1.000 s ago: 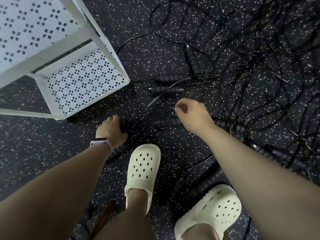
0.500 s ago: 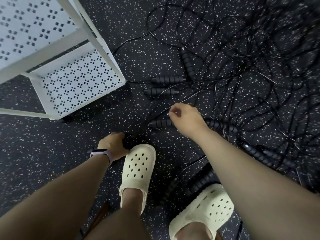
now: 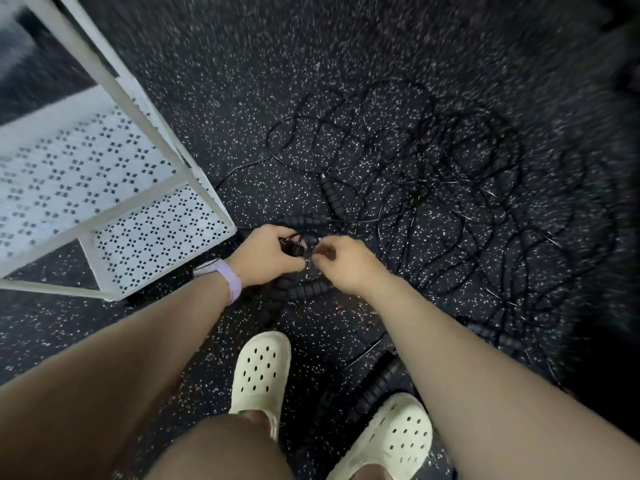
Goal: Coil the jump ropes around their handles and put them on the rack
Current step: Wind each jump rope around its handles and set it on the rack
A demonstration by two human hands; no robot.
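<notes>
Two hands are shown working together, the left hand [image 3: 266, 258] wrapped round a handle [image 3: 294, 247] as anchor, the right hand [image 3: 341, 263] apparently pinching its rope, presumably for coiling.

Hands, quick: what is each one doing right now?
Left hand: fingers curled round a black jump rope handle, holding it.
Right hand: fingers pinched at the handle's end, apparently on the thin rope; blur hides the exact grip.
</notes>
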